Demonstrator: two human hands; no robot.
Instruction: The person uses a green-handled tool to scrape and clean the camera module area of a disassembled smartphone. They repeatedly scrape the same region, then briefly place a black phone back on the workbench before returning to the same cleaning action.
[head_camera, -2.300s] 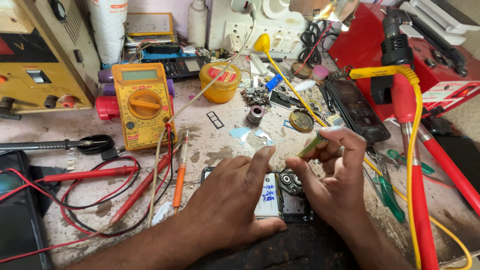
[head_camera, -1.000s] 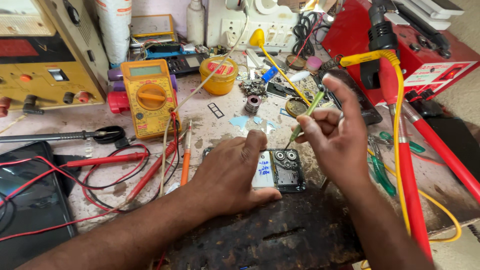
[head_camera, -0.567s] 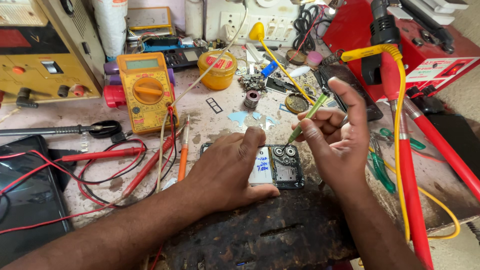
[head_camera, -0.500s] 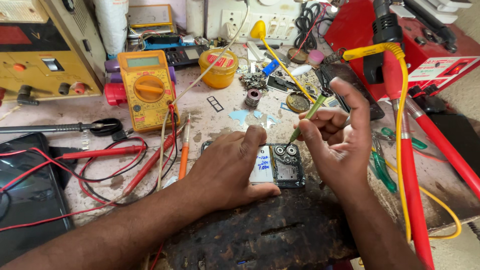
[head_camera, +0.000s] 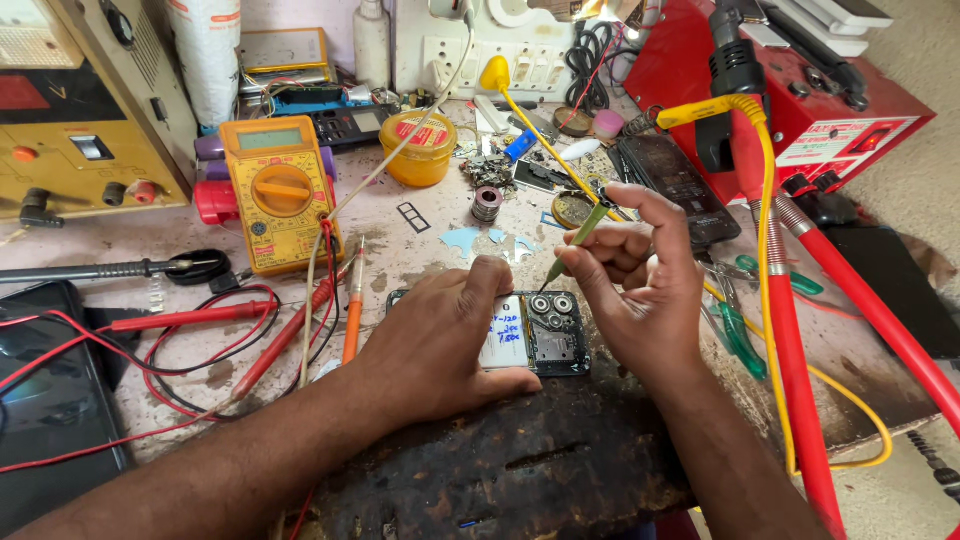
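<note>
We see the left hand (head_camera: 440, 340) lying flat with its fingers together over an opened phone (head_camera: 545, 335), pinning it to the dark, charred work pad (head_camera: 520, 450) at the near edge of the bench; the phone's white battery and two round camera lenses show beside the thumb. The right hand (head_camera: 635, 285) is pinched shut on a slim green-handled tool (head_camera: 575, 240), held tilted, its tip just above the phone's upper edge near the lenses. To the left lie an orange screwdriver (head_camera: 352, 310), red probe leads (head_camera: 200, 320) and a yellow multimeter (head_camera: 280, 195) on the stained bench top (head_camera: 420, 250). Behind the hands stand a small yellow jar (head_camera: 424, 148) and a spool of solder wire (head_camera: 487, 203). A dark phone (head_camera: 675, 185) lies farther right, and green-handled pliers (head_camera: 738, 330) rest just beside the right wrist, near a red hose (head_camera: 790, 350).
</note>
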